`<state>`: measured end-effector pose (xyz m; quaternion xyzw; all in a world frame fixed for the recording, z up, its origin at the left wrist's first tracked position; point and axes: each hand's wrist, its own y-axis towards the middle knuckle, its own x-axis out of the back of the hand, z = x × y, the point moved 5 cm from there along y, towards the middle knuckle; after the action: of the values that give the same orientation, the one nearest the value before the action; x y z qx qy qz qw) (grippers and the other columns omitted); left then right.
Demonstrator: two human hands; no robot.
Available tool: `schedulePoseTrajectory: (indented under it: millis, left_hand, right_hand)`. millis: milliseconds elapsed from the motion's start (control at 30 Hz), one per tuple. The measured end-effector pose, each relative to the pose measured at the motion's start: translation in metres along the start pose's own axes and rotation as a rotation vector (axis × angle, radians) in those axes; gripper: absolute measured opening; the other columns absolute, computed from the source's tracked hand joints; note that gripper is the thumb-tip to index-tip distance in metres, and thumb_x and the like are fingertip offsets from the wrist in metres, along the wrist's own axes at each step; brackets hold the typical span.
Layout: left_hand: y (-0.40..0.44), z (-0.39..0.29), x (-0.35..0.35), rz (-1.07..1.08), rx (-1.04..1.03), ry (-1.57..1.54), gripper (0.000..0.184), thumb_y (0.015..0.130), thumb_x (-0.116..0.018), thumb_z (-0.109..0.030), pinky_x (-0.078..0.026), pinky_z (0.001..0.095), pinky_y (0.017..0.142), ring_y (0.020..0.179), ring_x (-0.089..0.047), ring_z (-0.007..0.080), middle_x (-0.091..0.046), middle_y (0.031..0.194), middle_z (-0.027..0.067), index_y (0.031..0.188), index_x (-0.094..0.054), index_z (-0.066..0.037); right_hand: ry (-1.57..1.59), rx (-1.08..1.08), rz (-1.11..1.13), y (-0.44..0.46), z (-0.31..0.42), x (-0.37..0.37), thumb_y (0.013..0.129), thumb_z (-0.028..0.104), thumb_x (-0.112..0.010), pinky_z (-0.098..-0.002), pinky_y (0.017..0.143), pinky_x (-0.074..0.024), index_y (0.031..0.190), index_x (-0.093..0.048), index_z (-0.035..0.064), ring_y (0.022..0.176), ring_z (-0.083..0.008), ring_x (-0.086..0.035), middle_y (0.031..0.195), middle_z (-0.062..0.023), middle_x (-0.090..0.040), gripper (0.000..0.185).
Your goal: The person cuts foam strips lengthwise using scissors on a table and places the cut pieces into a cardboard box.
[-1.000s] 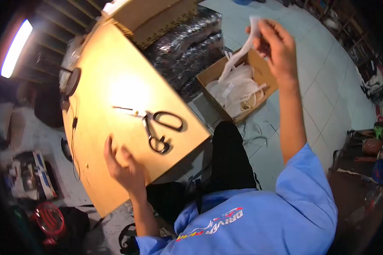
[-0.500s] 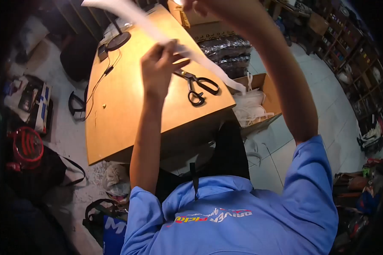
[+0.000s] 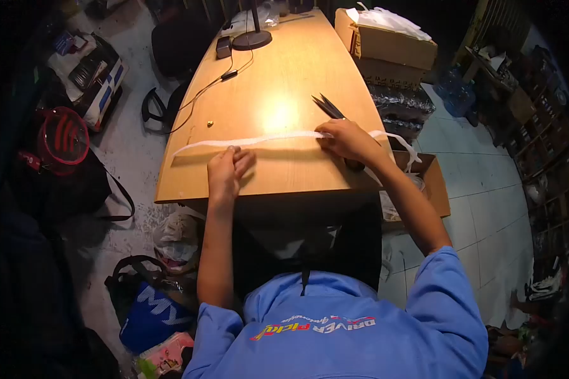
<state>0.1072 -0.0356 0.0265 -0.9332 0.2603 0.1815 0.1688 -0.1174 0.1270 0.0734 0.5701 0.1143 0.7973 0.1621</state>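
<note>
A long, narrow white fabric strip [image 3: 272, 138] stretches across the front part of the table, its left end near the table's left edge. My right hand [image 3: 349, 141] is closed on it in a pinch, and more of the strip trails off the right edge toward the box. My left hand [image 3: 226, 174] has thumb and fingertip together at the strip's lower edge, its other fingers loosely curled. Black scissors [image 3: 328, 107] lie beneath my right hand, blades pointing away; the hand and wrist partly cover the handles.
On the wooden table [image 3: 259, 174] are a lamp base [image 3: 252, 40], a cable [image 3: 199, 99] and a small brass-coloured piece [image 3: 210, 124]. An open cardboard box [image 3: 435, 187] with white pieces stands at the right. Behind it, a carton [image 3: 395, 49] tops wrapped bundles [image 3: 401, 107].
Both hands have come down from the raised strip, and it now stretches across the table. My right hand has moved onto the strip above the scissors. The head view has shifted.
</note>
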Motion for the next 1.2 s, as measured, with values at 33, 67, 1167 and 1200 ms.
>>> schedulePoseTrajectory:
  millis: [33,67,1167,1200]
  left_hand:
    - [-0.018,-0.012,-0.008,0.023,0.038,0.279,0.028,0.096,-0.049,-0.017,-0.056,0.0326,0.066,0.083,-0.067,0.0238,-0.062,0.099,0.0210,0.104,-0.051,0.010]
    - [-0.034,-0.027,-0.021,0.051,0.071,0.559,0.028,0.096,-0.049,-0.018,-0.055,0.0317,0.063,0.080,-0.067,0.0214,-0.062,0.099,0.0201,0.104,-0.052,0.009]
    - [0.012,-0.022,-0.056,0.331,-1.026,1.069,0.029,0.079,-0.072,-0.015,-0.053,0.0337,0.074,0.081,-0.066,0.0296,-0.066,0.094,0.0171,0.101,-0.064,0.003]
    - [0.011,-0.022,-0.058,0.338,-1.033,1.069,0.029,0.078,-0.072,-0.015,-0.053,0.0337,0.074,0.080,-0.066,0.0293,-0.066,0.094,0.0169,0.101,-0.064,0.002]
  right_hand:
    - [0.008,0.010,-0.011,0.001,0.001,-0.003,0.078,0.012,-0.066,-0.0387,0.075,-0.0500,0.097,-0.066,0.0034,0.084,-0.0330,-0.062,0.087,-0.0151,-0.065,0.021]
    - [0.012,0.020,-0.028,0.004,0.001,-0.004,0.078,0.011,-0.066,-0.0387,0.075,-0.0499,0.096,-0.066,0.0039,0.083,-0.0327,-0.062,0.086,-0.0147,-0.065,0.019]
    - [0.721,-0.809,0.298,-0.083,-0.011,0.051,0.085,0.026,-0.060,-0.0236,0.062,-0.0500,0.104,-0.061,0.0005,0.065,-0.0101,-0.060,0.084,-0.0032,-0.064,0.031]
    - [0.941,-0.916,0.373,-0.098,-0.006,0.048,0.087,0.024,-0.062,-0.0251,0.058,-0.0528,0.110,-0.057,-0.0021,0.064,-0.0129,-0.063,0.085,-0.0074,-0.064,0.035]
